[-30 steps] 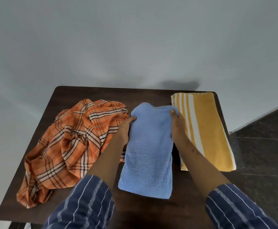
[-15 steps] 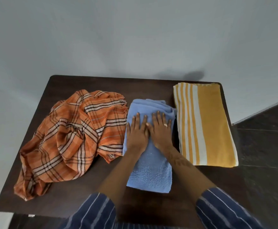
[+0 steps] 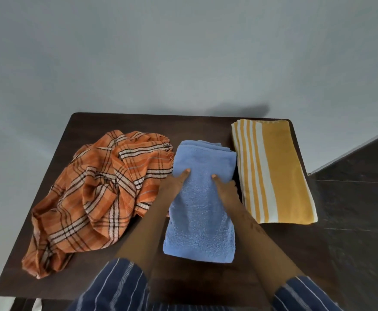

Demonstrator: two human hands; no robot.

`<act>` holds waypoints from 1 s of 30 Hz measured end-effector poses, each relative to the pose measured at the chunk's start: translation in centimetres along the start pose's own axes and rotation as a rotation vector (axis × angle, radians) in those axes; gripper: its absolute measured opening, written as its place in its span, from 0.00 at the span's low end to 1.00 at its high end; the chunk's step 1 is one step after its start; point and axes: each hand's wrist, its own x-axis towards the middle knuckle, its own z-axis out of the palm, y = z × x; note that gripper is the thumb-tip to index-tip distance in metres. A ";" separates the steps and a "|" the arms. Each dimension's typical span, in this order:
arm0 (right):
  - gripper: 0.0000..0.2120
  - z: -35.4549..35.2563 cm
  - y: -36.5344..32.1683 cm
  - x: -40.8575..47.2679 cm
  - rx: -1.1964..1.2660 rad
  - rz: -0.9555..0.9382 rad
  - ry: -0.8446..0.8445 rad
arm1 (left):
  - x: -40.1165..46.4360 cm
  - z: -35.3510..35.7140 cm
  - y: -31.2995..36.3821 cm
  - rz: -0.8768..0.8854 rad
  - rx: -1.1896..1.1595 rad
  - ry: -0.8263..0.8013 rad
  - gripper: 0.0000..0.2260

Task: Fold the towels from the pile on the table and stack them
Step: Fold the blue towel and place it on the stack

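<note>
A folded blue towel [image 3: 200, 212] lies lengthwise in the middle of the dark table [image 3: 89, 126]. My left hand [image 3: 176, 184] grips its left edge, thumb on top and fingers hidden under the cloth. On the opposite edge my right hand [image 3: 225, 188] grips the same way, thumb on top. A folded yellow towel with white stripes [image 3: 273, 171] lies flat to the right. A crumpled orange plaid towel [image 3: 98, 194] sits in a heap to the left, touching the blue towel's left side.
The table stands against a pale wall [image 3: 183, 52]. Dark tiled floor [image 3: 358, 198] shows to the right. The yellow towel reaches the table's right edge, and the plaid heap reaches toward the front left corner.
Both hands lay flat side by side on top of the blue towel half a second ago. They have since slid apart to its left and right edges and taken hold there.
</note>
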 end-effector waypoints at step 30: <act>0.43 -25.0 -6.4 5.5 -0.001 -0.093 -0.188 | -5.9 12.7 14.4 -0.024 -0.448 -0.234 0.23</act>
